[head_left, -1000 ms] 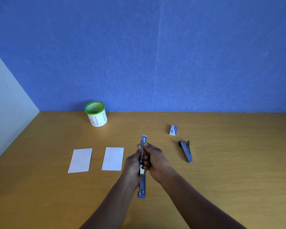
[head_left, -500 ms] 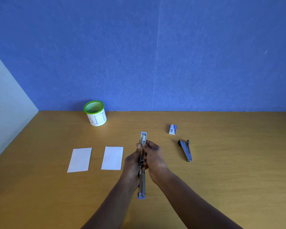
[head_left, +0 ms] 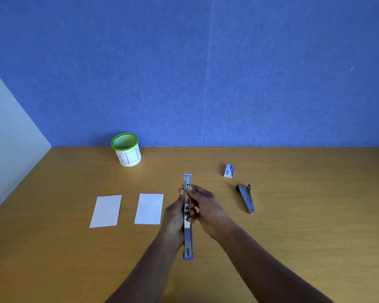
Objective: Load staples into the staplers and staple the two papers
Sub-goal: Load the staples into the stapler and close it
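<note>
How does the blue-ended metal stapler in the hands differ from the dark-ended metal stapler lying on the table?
The blue-ended metal stapler is held by the left hand and right hand; the dark-ended metal stapler lies untouched on the wooden table. The held one is opened out straight; the other forms a narrow V. The held one points directly away; the other lies slanted. Both are slim and silvery.

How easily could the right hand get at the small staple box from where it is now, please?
Probably yes: the staple box lies on bare table beyond and right of the right hand, nothing between. But that hand grips the opened stapler with the left hand, so it must let go first.
</note>
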